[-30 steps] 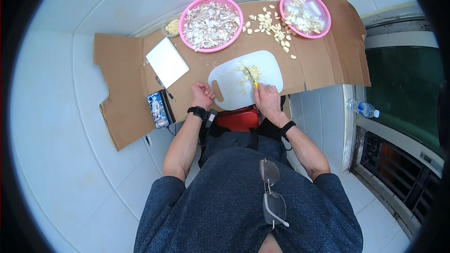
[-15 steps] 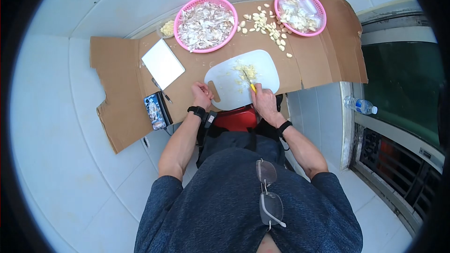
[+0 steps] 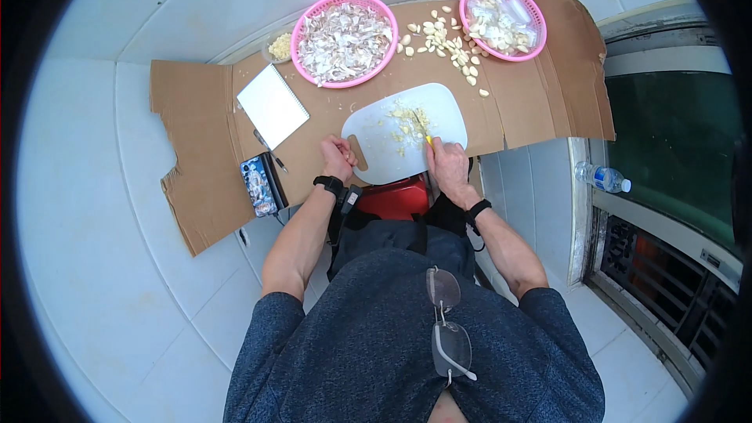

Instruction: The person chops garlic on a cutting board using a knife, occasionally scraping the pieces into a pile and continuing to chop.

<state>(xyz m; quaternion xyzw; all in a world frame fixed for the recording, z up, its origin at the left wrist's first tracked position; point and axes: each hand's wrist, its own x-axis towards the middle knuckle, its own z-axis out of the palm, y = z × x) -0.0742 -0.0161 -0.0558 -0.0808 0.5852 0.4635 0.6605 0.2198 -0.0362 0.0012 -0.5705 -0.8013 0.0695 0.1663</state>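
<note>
A white cutting board [image 3: 384, 164] lies on the cardboard, with chopped garlic [image 3: 405, 127] scattered over its middle and upper right. My right hand [image 3: 450, 166] is closed round the yellow handle of a knife [image 3: 428, 139], whose blade points up and left into the garlic. At the board's left edge, beside the handle slot, my left hand [image 3: 338, 160] rests with curled fingers against the rim. Several peeled garlic cloves [image 3: 442, 43] lie loose beyond the board.
A pink basket of garlic skins [image 3: 345, 43] stands behind the board, and another pink basket [image 3: 540, 25] with plastic bags at the right. A small tub of minced garlic [image 3: 280, 47], a notebook [image 3: 272, 106], a pen [image 3: 276, 158] and a phone [image 3: 259, 188] are to the left.
My right hand and the knife have shifted slightly to the right, and the garlic pile looks more spread out. The left hand stays at the board's edge.
</note>
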